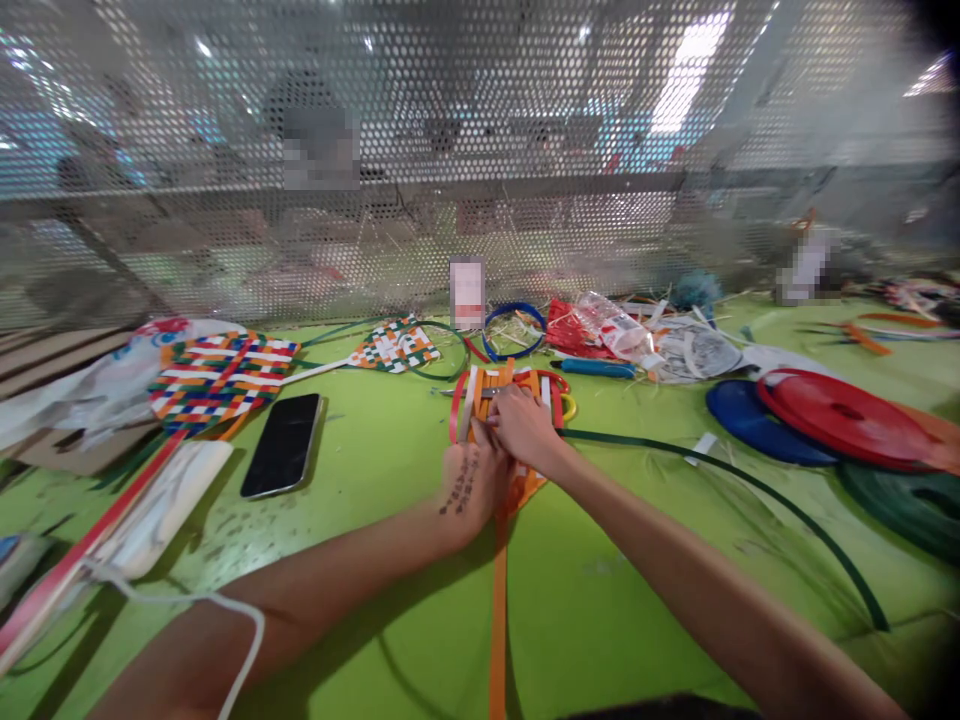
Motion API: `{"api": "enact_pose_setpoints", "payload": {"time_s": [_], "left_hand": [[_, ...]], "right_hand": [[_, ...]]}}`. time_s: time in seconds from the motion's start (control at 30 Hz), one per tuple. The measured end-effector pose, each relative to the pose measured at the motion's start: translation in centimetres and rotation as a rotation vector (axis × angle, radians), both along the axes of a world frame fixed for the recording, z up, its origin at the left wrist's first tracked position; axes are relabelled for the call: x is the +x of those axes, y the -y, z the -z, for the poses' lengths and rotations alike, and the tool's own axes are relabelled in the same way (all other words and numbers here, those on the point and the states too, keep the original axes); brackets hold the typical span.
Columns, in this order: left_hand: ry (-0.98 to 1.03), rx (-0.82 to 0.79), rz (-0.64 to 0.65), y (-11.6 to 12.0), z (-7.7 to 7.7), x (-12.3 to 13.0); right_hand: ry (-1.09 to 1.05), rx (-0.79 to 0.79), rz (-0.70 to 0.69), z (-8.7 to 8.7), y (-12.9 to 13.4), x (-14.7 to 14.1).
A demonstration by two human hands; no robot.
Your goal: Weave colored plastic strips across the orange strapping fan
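A small woven piece of flat orange, white and red strips (pixel 534 484) lies on the green table before me. My left hand (pixel 477 482) rests at its lower left, fingers closed on the weave and partly covered by the other hand. Over its middle is my right hand (pixel 520 424), with fingers bent and pressed down on the strips. A long dark green strip (pixel 720 458) runs from beside my right hand across the table. From the lower end of the piece an orange strip (pixel 499 610) hangs toward me. Looped yellow handles (pixel 570 406), perhaps of scissors, show just behind.
A phone (pixel 282 446) and a checkered woven piece (pixel 225 375) lie left; a smaller woven piece (pixel 397 346) sits behind. Blue (pixel 731 420), red (pixel 847 415) and green strip rolls (pixel 907 505) lie right. A blue-handled tool (pixel 596 368) is near plastic wrappers. Perforated metal screen (pixel 480 130) stands behind.
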State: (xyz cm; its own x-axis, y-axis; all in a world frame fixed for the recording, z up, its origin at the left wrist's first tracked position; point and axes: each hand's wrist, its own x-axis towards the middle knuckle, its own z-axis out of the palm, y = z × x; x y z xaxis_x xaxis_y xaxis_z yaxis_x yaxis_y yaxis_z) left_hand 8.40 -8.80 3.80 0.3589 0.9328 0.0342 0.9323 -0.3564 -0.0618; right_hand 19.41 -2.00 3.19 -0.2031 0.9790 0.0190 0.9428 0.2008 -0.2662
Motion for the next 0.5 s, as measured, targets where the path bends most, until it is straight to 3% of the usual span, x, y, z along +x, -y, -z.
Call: {"api": "enact_pose_setpoints", "payload": {"time_s": [0.2, 0.5], "left_hand": [[0.033, -0.005, -0.002, -0.02, -0.03, -0.07], [0.032, 0.003, 0.016, -0.16, 0.55, -0.09]], "right_hand": [[-0.073, 0.014, 0.011, 0.35, 0.01, 0.14], [0.03, 0.049, 0.0, 0.56, 0.09, -0.26]]}}
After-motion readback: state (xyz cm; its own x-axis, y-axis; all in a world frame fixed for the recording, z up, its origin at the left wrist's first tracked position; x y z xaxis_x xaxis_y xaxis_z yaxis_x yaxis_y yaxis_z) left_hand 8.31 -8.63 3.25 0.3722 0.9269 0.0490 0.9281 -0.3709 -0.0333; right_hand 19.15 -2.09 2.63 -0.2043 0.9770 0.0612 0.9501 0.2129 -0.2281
